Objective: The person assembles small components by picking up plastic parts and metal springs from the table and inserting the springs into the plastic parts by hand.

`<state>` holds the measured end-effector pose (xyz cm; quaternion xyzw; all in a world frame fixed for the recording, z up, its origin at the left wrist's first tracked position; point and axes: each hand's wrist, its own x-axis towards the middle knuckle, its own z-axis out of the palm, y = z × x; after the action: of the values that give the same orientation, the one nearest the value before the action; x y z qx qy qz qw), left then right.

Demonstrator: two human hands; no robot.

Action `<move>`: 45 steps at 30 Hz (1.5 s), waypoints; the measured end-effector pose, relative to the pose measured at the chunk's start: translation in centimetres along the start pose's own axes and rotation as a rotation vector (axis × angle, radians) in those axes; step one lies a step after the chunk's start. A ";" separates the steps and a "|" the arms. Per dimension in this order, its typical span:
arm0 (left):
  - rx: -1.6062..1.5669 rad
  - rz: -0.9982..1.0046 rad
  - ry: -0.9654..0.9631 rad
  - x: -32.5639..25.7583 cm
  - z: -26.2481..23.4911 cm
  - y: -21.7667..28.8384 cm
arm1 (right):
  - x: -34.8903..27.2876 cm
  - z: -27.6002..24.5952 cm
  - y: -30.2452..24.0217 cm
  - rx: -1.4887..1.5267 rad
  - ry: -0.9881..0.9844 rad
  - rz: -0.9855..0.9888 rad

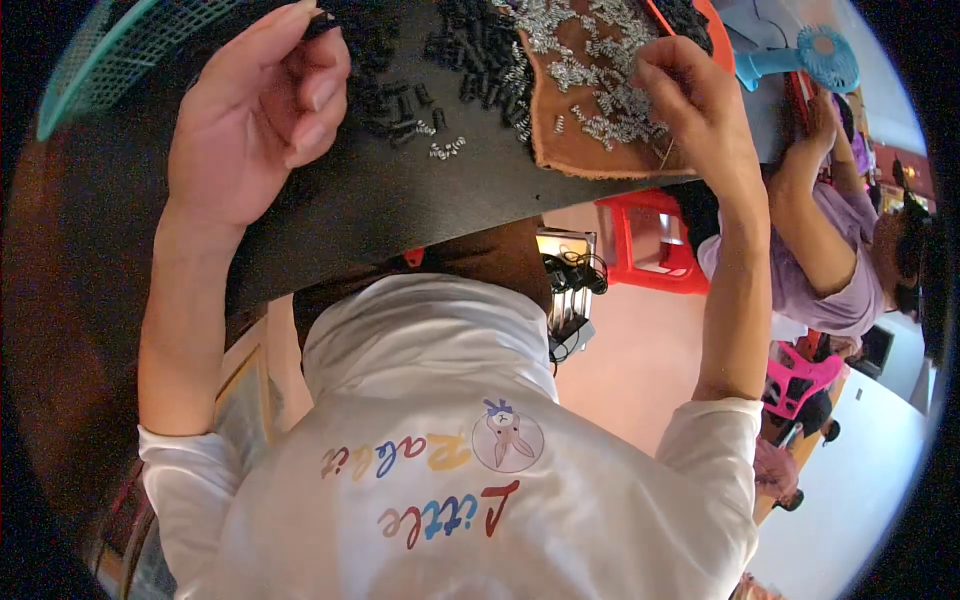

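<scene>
- Fingers on my left hand are curled in close together, and the tips pinch one small black piece near the top of the picture.
- Fingers on my right hand are bent down and pressed together over the shiny springs; I cannot tell if they hold one.
- Under both hands is the big black table, the biggest thing I see. Its edge bends across the middle of the picture.
- My white shirt fills the bottom part. It has a little bunny picture and colourful letters on it.
- My two bare arms come up from the sleeves, one on each side, well apart.
- On the table, at the top right, lies a brown cloth. My right hand rests on its right side.
- A green mesh basket sits at the top left, just beside my left hand.
- Lots of tiny silver springs are spread over the brown cloth. A few more springs lie on the bare table between my hands.
- A pile of small black pieces sits on the table, left of the cloth.
- Off to the right, another person in a purple shirt works nearby.
- A red plastic stool stands on the floor below the table edge.
- A little blue fan is at the top right.
</scene>
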<state>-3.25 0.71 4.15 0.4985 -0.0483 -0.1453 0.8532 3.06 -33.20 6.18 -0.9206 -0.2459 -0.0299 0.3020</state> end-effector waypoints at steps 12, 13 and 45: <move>-0.046 -0.073 -0.096 -0.5 -0.4 0.9 | 3.1 4.2 -12.8 0.816 -0.074 0.121; -0.058 -0.070 -0.104 -0.6 -0.5 1.0 | 3.5 4.7 -13.5 0.822 -0.085 0.110; -0.082 0.008 -0.149 -1.2 -0.3 2.9 | 5.9 6.1 -17.1 0.742 -0.160 -0.014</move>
<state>-3.74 2.66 6.61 0.4508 -0.1076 -0.1803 0.8676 -0.44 -15.23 11.69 -0.7464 -0.2693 0.1310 0.5943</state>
